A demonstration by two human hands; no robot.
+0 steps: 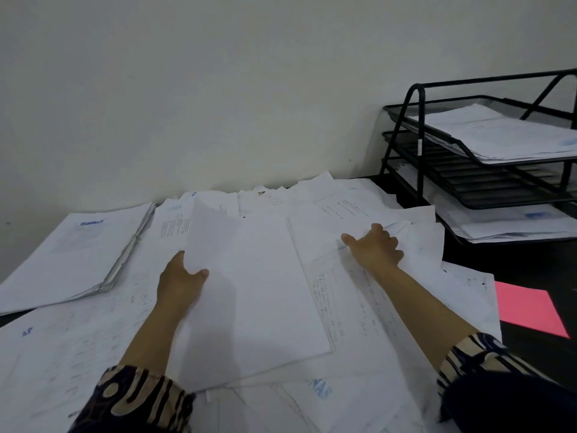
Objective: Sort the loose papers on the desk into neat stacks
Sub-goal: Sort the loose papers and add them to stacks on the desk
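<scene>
Edge of blank sheet (256, 292) pinched by left hand (181, 285); crumpled paper (403, 228) clutched by right hand (376, 250); smoothing advised before stacking.

This looks like an office. A black wire-mesh letter tray (420, 170) with three levels stands at the right of the dark worktop (530, 264), and its top and bottom levels hold printed documents (505, 135). Loose papers (343, 307) with typed lines and blue letterheads cover most of the worktop. One thick stack (75, 254) lies squared at the left, a pink sheet (527, 307) at the right. Behind is a plain white wall (218, 89).
</scene>
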